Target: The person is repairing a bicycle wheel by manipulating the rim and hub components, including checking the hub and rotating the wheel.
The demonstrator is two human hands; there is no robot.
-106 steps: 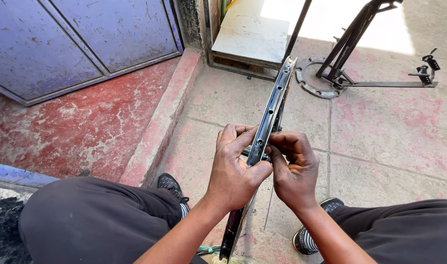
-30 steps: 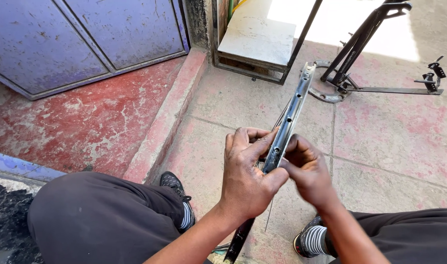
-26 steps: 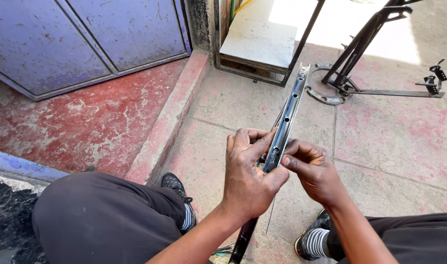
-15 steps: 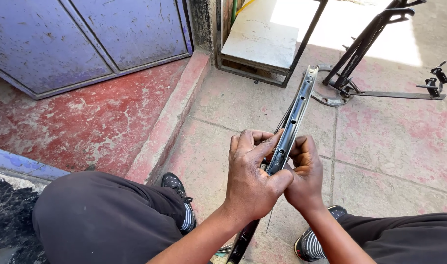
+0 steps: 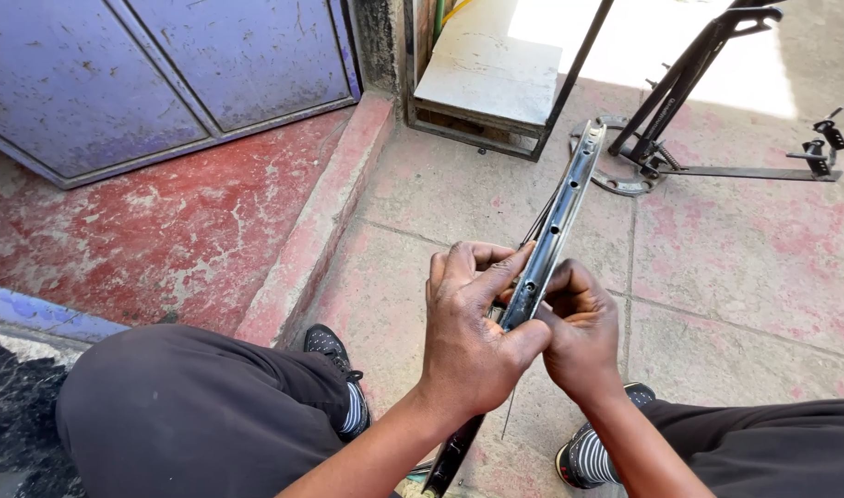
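Gripping the wheel rim [image 5: 558, 217] edge-on, both my left hand [image 5: 473, 337] and right hand [image 5: 581, 332] are closing fingers around it, steadying it for close work.

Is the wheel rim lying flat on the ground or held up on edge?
On edge: both hands, left and right, grip the rim, its far end raised above the paving.

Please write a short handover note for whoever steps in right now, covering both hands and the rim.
Left hand: closed round the rim, thumb along its inner channel.
Right hand: pinching the rim from the other side, at the same spot.
Rim: held edge-on between the knees, top end tilted towards the metal stand on the floor; thin spokes show beside it.
Done or left: cannot tell; the fingertips hide the work spot.
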